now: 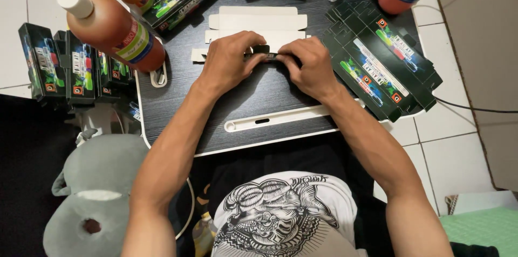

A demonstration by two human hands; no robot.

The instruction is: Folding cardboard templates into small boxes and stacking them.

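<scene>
Soft grey plush toy (91, 192) lies at 7 o'clock. Both hands, left (229, 63) and right (310, 65), pinch a small dark cardboard box (263, 52) on the woodgrain black table (216, 106), centre.

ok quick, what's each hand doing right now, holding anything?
Left hand: closed, fingers pinching the left end of the small dark carton.
Right hand: closed, fingers gripping the same carton's right end.
</scene>
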